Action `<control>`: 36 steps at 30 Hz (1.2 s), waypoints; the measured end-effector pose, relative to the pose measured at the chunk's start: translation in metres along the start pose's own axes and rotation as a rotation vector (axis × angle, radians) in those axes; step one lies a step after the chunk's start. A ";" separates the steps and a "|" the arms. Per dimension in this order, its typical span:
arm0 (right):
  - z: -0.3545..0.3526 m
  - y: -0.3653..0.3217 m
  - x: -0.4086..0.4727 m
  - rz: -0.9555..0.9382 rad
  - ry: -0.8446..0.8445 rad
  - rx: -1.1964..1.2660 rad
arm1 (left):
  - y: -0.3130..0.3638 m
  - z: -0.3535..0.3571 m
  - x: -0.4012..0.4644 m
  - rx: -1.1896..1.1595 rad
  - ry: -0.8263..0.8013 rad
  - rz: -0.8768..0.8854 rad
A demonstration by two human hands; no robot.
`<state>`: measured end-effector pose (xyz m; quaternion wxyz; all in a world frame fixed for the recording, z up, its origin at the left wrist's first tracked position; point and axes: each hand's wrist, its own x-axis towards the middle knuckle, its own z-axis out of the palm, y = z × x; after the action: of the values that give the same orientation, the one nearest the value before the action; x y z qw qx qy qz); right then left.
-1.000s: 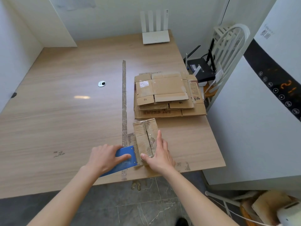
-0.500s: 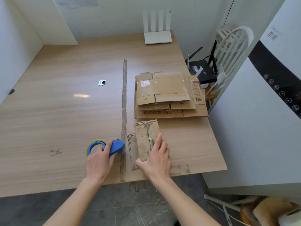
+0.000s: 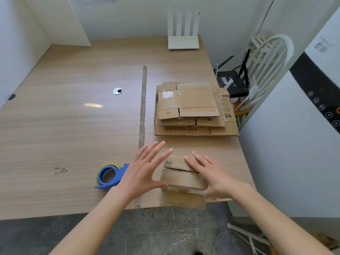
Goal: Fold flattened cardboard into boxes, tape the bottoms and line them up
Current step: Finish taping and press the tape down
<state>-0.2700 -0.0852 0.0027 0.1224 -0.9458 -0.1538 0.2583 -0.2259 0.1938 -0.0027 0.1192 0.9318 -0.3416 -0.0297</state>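
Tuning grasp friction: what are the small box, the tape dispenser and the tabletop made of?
Small box: worn brown corrugated cardboard, matte, fluted edges showing. Tape dispenser: smooth blue body, probably plastic, around a yellowish tape roll. Tabletop: wood-grain surface, likely laminate, semi-gloss with a light reflection.

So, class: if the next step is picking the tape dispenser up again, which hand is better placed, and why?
Probably the left hand: the tape dispenser lies right beside it, on its outer side. The right hand rests open on the small box, farther away.
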 end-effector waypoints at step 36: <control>0.033 -0.039 0.027 0.199 0.526 0.733 | -0.060 0.053 -0.086 0.052 -0.030 -0.735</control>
<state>-0.2745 -0.0346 -0.0249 0.4583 -0.8837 0.0755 0.0573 -0.2612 0.2824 -0.0705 0.0720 0.9944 0.0136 -0.0755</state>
